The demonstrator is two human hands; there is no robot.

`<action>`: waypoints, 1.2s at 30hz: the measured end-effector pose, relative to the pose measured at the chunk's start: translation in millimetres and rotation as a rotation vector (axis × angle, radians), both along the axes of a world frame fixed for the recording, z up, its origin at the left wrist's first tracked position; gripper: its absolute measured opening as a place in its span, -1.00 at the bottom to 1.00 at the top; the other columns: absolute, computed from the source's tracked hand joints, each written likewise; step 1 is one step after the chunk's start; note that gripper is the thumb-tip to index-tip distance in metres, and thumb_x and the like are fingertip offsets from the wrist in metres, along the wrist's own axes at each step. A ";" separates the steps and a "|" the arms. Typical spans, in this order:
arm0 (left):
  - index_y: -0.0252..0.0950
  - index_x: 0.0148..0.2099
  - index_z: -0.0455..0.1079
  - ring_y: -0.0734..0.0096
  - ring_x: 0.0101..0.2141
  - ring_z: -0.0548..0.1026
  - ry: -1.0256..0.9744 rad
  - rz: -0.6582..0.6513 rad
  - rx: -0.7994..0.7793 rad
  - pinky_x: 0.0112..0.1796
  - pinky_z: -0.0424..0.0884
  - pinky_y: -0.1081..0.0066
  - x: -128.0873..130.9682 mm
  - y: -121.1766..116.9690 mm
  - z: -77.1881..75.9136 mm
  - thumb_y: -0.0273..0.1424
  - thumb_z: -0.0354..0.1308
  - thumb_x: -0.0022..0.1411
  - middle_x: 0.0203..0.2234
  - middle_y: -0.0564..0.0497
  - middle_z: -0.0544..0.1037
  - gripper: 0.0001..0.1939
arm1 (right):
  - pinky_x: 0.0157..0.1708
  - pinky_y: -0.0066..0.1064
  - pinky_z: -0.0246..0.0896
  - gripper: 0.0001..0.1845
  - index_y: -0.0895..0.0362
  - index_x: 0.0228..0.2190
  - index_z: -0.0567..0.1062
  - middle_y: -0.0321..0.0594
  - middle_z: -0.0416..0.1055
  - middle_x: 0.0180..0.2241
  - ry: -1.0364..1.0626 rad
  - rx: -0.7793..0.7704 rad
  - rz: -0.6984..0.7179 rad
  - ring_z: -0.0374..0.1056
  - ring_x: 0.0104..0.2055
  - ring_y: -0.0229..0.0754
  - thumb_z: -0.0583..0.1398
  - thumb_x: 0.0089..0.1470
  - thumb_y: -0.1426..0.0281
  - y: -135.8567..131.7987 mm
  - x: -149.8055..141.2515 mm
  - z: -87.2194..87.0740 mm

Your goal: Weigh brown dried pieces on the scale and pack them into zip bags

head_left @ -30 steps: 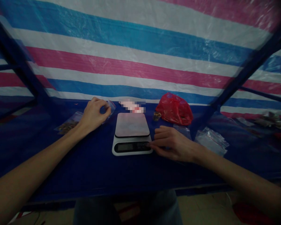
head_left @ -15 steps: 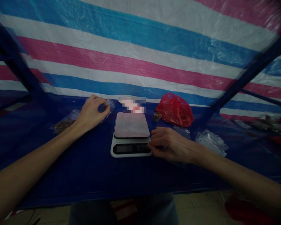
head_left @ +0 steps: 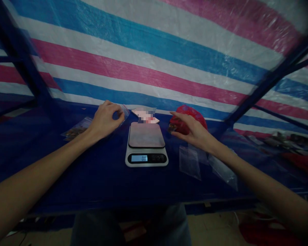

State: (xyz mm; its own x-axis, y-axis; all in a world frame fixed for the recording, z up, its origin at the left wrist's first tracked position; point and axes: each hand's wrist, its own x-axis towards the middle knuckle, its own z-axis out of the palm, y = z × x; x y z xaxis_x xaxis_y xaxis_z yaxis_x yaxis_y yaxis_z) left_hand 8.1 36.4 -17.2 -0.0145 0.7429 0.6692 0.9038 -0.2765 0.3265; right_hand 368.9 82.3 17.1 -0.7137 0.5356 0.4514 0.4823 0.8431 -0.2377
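Note:
In the head view, my left hand (head_left: pixel 105 118) pinches a small clear zip bag (head_left: pixel 125 111) between thumb and fingertips, left of the scale. My right hand (head_left: pixel 195 131) is open, thumb and fingers apart, around a small cup (head_left: pixel 172 127) with tiny pieces in it; whether it touches the cup I cannot tell. Behind that hand bulges a red plastic bag (head_left: pixel 199 114), partly covered by the fingers. Between both hands stands a white digital scale (head_left: pixel 146 136) with a bare platform; its lit display reads 0.0.
A clear bag of small brownish pieces (head_left: pixel 76 133) lies beside my left forearm. Flat clear zip bags (head_left: pixel 190 163) are right of the scale, more (head_left: pixel 223 171) under my right forearm. A phone-like flat object (head_left: pixel 137 112), partly blurred out, lies behind the scale. Blue frame bars (head_left: pixel 246 102) slant at the sides.
My right hand has left the scale's button side, moved up and away to the cup and opened. The scale's display has lit up. My left hand still pinches the zip bag.

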 end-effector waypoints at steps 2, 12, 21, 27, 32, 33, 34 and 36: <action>-0.18 -0.42 0.39 0.12 -0.18 0.45 0.002 -0.014 0.009 -0.07 0.39 0.14 0.1 0.4 -0.5 -0.31 0.12 0.19 -0.39 -0.03 0.60 -0.85 | 0.19 0.15 0.32 -0.02 -0.02 0.40 0.15 0.01 0.41 0.22 -0.024 -0.147 0.010 0.39 0.20 0.18 0.43 0.08 0.23 23.0 7.0 -10.8; -0.18 -0.43 0.37 0.12 -0.20 0.44 0.016 -0.014 0.021 -0.10 0.38 0.14 -2.1 1.1 -1.1 -0.31 0.11 0.20 -0.41 -0.04 0.58 -0.84 | 0.04 0.00 0.50 -0.14 0.08 0.33 0.20 -0.10 0.59 -0.16 0.255 -0.417 0.031 0.57 -0.08 0.01 0.38 0.08 0.31 41.3 -10.8 -18.6; -0.19 -0.42 0.42 0.11 -0.22 0.45 0.005 0.000 0.009 -0.12 0.41 0.12 -2.7 0.1 -0.1 -0.29 0.10 0.20 -0.40 -0.08 0.58 -0.83 | 0.04 -0.08 0.44 -0.16 0.10 0.32 0.21 -0.11 0.60 -0.14 0.192 -0.389 0.219 0.54 -0.06 -0.05 0.36 0.07 0.46 -0.5 -70.2 -0.4; -0.20 -0.40 0.42 0.10 -0.18 0.46 0.029 0.005 -0.003 -0.10 0.40 0.10 -3.4 0.1 -1.4 -0.29 0.09 0.22 -0.39 -0.07 0.59 -0.82 | -0.03 -0.14 0.45 -0.33 0.05 0.25 0.33 -0.11 0.57 -0.08 0.252 -0.312 0.136 0.51 -0.03 -0.04 0.35 0.14 0.37 -6.9 -52.3 -4.6; -0.20 -0.40 0.41 0.15 -0.19 0.45 0.059 -0.038 -0.019 -0.08 0.38 0.15 4.1 -1.3 -1.5 -0.31 0.09 0.23 -0.40 -0.03 0.59 -0.83 | -0.10 -0.24 0.43 -0.83 0.08 -0.13 0.58 -0.16 0.59 -0.18 0.214 -0.229 0.120 0.51 -0.14 -0.10 0.22 0.27 0.45 -40.4 -19.0 -10.2; -0.20 -0.41 0.40 0.15 -0.19 0.45 0.066 -0.050 -0.023 -0.08 0.38 0.15 6.6 -1.9 -1.0 -0.31 0.09 0.23 -0.40 -0.03 0.59 -0.83 | -0.12 -0.25 0.43 -0.83 0.07 -0.17 0.59 -0.17 0.59 -0.20 0.186 -0.224 0.139 0.51 -0.15 -0.11 0.20 0.28 0.48 -48.9 -14.0 -13.0; -0.20 -0.41 0.40 0.15 -0.19 0.45 0.071 -0.057 -0.026 -0.08 0.38 0.15 9.1 -2.6 -0.5 -0.31 0.10 0.23 -0.40 -0.03 0.59 -0.83 | -0.13 -0.26 0.43 -0.80 0.07 -0.19 0.60 -0.17 0.60 -0.20 0.161 -0.222 0.161 0.51 -0.15 -0.11 0.18 0.28 0.51 -56.8 -9.7 -15.9; -0.20 -0.41 0.40 0.15 -0.19 0.45 0.076 -0.058 -0.027 -0.07 0.38 0.15 12.9 -3.7 0.1 -0.32 0.10 0.23 -0.40 -0.03 0.60 -0.83 | -0.13 -0.26 0.43 -0.73 0.06 -0.17 0.60 -0.16 0.60 -0.18 0.124 -0.211 0.214 0.50 -0.12 -0.10 0.15 0.27 0.57 -69.5 -3.3 -20.9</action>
State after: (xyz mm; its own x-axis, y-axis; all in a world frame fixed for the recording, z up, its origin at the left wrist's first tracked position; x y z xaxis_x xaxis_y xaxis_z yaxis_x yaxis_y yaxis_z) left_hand 21.0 32.6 -17.1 0.0790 0.7588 0.6465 0.9090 -0.3211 0.2658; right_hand 365.6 12.8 -3.7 -0.7667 0.4700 0.4374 0.2555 0.8483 -0.4637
